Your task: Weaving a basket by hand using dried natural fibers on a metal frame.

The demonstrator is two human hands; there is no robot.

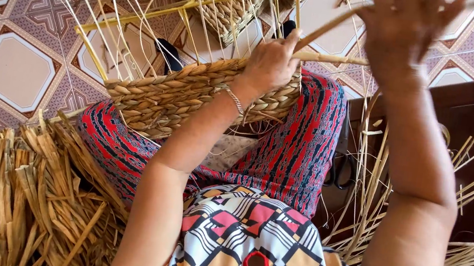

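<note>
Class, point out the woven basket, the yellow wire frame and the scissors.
woven basket [162,96], head view, braided side wall.
yellow wire frame [142,15], head view, long top bar.
scissors [342,170], head view, dark handle loops.

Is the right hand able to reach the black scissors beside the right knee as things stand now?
Probably yes: the right hand is raised high, but only loose straw strands partly cover the scissors.

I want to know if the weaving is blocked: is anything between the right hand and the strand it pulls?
Nothing visible. The right hand grips the straw strand directly, and the left hand pins it against the woven basket.
</note>
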